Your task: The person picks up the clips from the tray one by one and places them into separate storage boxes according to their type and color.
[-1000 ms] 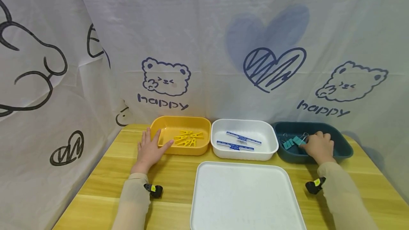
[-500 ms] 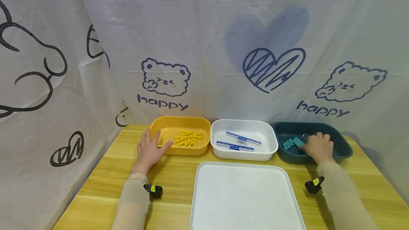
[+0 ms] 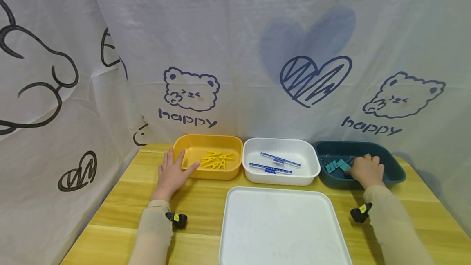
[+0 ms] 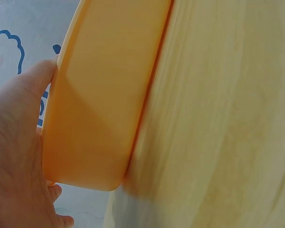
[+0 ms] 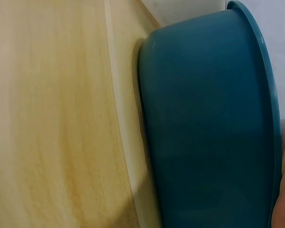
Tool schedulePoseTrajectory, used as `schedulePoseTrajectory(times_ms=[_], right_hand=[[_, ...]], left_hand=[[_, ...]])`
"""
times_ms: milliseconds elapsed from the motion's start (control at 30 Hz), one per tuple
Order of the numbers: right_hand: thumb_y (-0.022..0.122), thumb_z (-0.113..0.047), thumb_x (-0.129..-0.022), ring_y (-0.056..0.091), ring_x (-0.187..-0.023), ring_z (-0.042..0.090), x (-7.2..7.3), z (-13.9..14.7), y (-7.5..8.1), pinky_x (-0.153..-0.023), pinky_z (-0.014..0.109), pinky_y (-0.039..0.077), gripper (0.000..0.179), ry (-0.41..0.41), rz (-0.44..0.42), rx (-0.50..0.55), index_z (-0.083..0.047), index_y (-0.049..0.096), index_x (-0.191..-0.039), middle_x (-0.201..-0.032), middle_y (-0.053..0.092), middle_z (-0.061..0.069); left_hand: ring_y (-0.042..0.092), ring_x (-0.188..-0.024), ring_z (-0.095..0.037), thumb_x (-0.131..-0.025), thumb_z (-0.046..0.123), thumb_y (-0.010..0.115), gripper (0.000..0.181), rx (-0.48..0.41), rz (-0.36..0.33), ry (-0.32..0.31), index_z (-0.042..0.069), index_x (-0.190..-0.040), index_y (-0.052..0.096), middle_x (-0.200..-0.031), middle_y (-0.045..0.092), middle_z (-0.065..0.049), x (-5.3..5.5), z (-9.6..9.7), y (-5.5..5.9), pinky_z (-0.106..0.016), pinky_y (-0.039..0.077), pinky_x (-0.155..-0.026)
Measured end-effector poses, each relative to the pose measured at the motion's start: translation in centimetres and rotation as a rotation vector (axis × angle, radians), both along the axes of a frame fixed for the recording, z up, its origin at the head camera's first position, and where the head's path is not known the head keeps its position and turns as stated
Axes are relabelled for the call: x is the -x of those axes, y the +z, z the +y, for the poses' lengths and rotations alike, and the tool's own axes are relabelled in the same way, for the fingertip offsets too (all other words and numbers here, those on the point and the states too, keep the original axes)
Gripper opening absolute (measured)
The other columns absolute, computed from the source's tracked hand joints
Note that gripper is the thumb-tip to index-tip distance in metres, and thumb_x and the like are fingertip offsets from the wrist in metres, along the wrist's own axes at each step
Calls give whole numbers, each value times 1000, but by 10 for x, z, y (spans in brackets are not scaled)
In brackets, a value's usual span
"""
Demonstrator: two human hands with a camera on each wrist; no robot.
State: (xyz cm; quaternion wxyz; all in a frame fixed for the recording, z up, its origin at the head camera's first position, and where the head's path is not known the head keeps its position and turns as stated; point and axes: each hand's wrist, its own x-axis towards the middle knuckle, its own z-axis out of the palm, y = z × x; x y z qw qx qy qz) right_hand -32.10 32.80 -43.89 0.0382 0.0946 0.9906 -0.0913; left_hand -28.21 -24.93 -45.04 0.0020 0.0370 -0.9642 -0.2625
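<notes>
In the head view my left hand (image 3: pixel 171 177) rests at the left end of a yellow bin (image 3: pixel 184 174), fingers spread and thumb over the front rim. Several yellow clothespin-like clips (image 3: pixel 217 160) lie in that bin. My right hand (image 3: pixel 366 170) reaches into a dark teal bin (image 3: pixel 395 171). Its curled thumb and fingers pinch the edge of a teal binder clip (image 3: pixel 344 165); the fingertips are partly hidden. Beside it lies another teal binder clip (image 3: pixel 332 166). The left wrist view shows my left hand (image 4: pixel 19 152) against the yellow bin's rim.
Between the coloured bins stands a white bin (image 3: pixel 281 179) holding two blue ruler-like clips (image 3: pixel 270 168). A white tray (image 3: pixel 283 228) lies in front on the wooden table (image 3: pixel 198 212). A printed cloth (image 3: pixel 250 52) hangs behind.
The binder clip at my right fingers has shifted slightly toward me, and the right hand has moved only a little. My left hand has stayed in place.
</notes>
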Motion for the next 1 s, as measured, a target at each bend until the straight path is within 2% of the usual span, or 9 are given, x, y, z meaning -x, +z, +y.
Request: schedulePoseTrajectory(times_ms=[300, 667, 1000], right_hand=[[70, -35, -83, 30, -95, 47, -2, 1, -2, -82, 58, 32, 53, -57, 71, 4, 15, 63, -101, -101, 43, 32], [58, -28, -92, 39, -92, 47, -7, 1, -6, -79, 61, 36, 37, -102, 238, 4, 8, 61, -91, -99, 52, 31], [58, -28, -93, 43, -96, 47, -18, -9, -7, -78, 61, 37, 35, -71, 416, 41, 6, 59, -100, -109, 53, 32]], left_hand=[[-10, -150, -45, -88, 77, 39, 96, -6, 9, -7, 13, -157, 19, -163, -13, -21, 1, 3, 0, -69, -1, -116], [-10, -149, -46, -89, 76, 39, 96, -5, 4, -14, 12, -157, 18, -163, -14, -21, 2, 5, 1, -69, -1, -116], [-12, -148, -48, -88, 79, 34, 98, 55, 5, -8, 13, -158, 14, -162, -15, -21, 1, -3, 0, -72, -2, -114]])
